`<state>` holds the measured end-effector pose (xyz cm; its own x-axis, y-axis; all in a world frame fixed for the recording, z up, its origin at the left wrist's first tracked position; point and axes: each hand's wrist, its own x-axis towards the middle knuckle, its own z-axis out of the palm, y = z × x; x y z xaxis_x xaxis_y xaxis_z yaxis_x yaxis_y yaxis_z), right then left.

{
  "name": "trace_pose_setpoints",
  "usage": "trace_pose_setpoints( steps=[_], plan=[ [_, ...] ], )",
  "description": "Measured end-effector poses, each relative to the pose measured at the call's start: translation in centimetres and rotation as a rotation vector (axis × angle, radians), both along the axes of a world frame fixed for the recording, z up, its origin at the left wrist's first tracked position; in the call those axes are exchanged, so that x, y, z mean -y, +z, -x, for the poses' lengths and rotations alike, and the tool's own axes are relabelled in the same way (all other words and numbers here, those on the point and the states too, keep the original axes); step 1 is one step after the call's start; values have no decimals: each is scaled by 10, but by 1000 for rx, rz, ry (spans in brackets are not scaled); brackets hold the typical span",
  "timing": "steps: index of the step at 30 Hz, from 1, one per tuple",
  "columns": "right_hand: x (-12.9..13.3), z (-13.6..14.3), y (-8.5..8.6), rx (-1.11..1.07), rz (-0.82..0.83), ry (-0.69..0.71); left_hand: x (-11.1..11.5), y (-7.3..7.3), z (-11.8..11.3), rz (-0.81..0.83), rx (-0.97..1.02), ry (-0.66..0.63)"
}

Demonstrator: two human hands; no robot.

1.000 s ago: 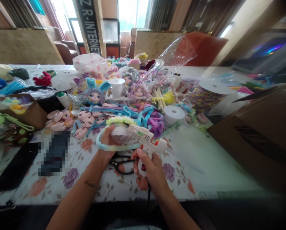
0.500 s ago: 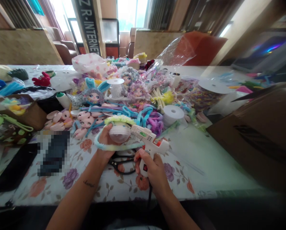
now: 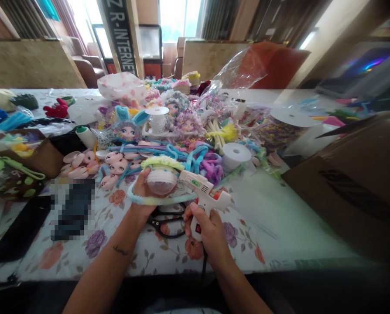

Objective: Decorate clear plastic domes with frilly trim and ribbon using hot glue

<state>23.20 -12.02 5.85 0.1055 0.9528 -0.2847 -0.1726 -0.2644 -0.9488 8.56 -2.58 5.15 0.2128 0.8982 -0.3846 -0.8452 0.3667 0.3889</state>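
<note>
My left hand (image 3: 141,196) grips a round pale doll head (image 3: 161,180) topped with a fuzzy yellow-green strip, and a light blue pipe cleaner (image 3: 155,201) loops below it. My right hand (image 3: 205,226) holds a white hot glue gun (image 3: 204,195) by its handle. The gun's nozzle points left and sits right at the side of the doll head. Black scissors (image 3: 165,222) lie on the floral tablecloth (image 3: 116,244) under both hands.
Loose pink doll faces (image 3: 93,165) lie left of my hands, with finished dolls (image 3: 128,129), ribbon spools (image 3: 237,156) and pipe cleaners piled behind. A brown cardboard box (image 3: 355,183) stands at right. A small box (image 3: 34,152) and a dark flat object sit at left.
The doll head and glue gun have shifted slightly left and down together, and the gun's nozzle stays against the head. My right hand has dropped a little.
</note>
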Motion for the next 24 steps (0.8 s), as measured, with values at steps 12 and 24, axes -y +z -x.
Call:
trace_pose_setpoints(
  steps=[12,24],
  plan=[
    [-3,0,-8,-29,17,-27,-2,-4,4,-44,35,-17],
    [0,9,4,-118,11,73,-1,-5,1,-30,45,-32]
  ],
)
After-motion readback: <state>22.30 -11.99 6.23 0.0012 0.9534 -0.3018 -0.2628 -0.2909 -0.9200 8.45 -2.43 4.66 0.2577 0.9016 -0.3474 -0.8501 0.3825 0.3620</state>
